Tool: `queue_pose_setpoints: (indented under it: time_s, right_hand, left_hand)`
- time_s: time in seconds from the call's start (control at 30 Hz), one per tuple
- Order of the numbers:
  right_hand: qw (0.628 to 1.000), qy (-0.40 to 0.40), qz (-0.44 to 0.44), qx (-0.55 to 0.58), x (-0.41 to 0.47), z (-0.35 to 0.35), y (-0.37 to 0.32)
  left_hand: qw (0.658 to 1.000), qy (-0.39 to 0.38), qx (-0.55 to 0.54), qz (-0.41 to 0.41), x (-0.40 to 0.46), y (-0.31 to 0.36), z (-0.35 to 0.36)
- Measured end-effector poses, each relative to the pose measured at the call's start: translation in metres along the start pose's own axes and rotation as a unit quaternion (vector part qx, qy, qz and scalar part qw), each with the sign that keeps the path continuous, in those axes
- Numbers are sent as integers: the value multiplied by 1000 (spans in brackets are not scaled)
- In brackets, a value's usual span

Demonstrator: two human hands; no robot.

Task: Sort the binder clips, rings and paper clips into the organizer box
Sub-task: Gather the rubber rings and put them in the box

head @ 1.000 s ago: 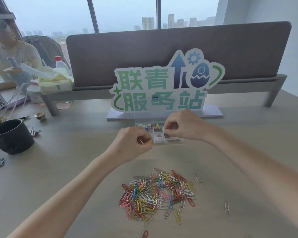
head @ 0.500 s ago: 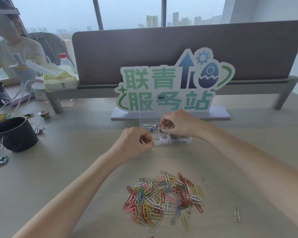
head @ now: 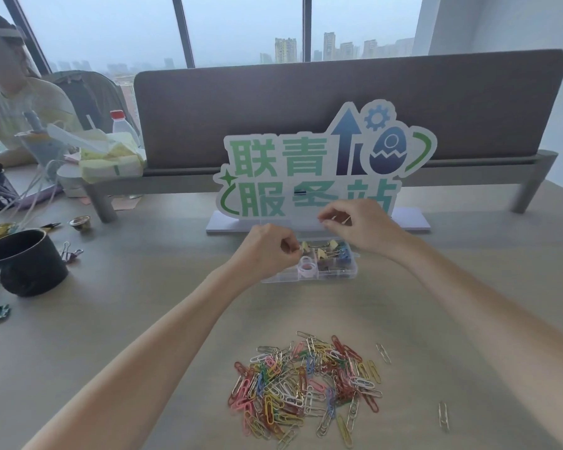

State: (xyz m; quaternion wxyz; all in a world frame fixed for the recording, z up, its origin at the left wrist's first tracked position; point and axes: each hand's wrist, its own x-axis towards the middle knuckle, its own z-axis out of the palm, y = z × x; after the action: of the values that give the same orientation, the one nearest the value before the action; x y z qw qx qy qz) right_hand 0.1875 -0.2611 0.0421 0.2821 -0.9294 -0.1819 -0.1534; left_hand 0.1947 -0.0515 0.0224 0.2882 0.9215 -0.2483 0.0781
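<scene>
A clear organizer box (head: 345, 275) lies in front of the sign with its transparent lid (head: 283, 224) standing up. Coloured binder clips (head: 333, 253) fill its back compartments, and a pale ring (head: 307, 267) sits in a front one. My left hand (head: 268, 251) has its fingers curled, pinching at the box's left rim; exactly what they pinch is hidden. Between thumb and forefinger, my right hand (head: 355, 224) pinches the lid's top edge. A heap of coloured paper clips (head: 306, 388) lies on the desk nearer me, with stray clips (head: 443, 415) to the right.
A green-lettered sign (head: 309, 170) stands just behind the box, before a grey divider (head: 338, 105). At left are a black cup (head: 23, 261), loose binder clips (head: 70, 251) and a small metal cap (head: 80, 222). Another person (head: 10, 102) sits at far left.
My right hand has risen from inside the box to the lid's top edge. My left hand stays at the box's left side. The view has shifted slightly.
</scene>
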Motion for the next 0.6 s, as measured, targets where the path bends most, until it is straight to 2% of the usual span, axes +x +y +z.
queue_pose_setpoints:
  time_s: [0.27, 0.6]
  right_hand:
    - [997, 51, 46, 45, -23, -12, 25]
    - [996, 41, 69, 50, -30, -14, 35]
  left_hand:
    - [998, -54, 24, 15, 26, -2, 16]
    - [996, -81, 36, 10, 29, -6, 14]
